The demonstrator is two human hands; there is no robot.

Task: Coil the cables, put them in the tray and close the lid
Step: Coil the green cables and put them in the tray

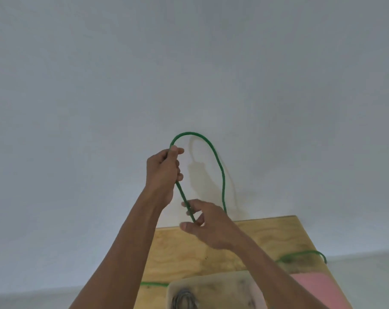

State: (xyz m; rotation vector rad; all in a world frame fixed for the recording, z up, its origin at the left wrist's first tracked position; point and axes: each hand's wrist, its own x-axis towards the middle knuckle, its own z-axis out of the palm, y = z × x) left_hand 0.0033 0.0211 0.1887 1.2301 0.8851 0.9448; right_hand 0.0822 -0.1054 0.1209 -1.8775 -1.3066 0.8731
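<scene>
Green cable arches up in the middle of the frame, in front of the pale wall, forming one tall loop. The left hand grips one leg of that loop in a closed fist, thumb on top near the crown. Just below it the right hand is half open, fingers spread and loosely curved about the same strand; the cable passes between its fingers, though I cannot tell whether they pinch it or merely guide it. The other leg of the loop drops behind the right hand toward the plywood table, and more green cable shows on the table at the lower right and again at the lower left beside the arm.

At the bottom centre sits a pale tray with what looks like a grey coiled cable already inside; a pink panel lies beside it, possibly the lid.

To my eye the coiling step is only begun, one turn made. The next move calls for the right hand to draw up slack and pass a second loop into the left fist, matching the first in size without twisting
</scene>
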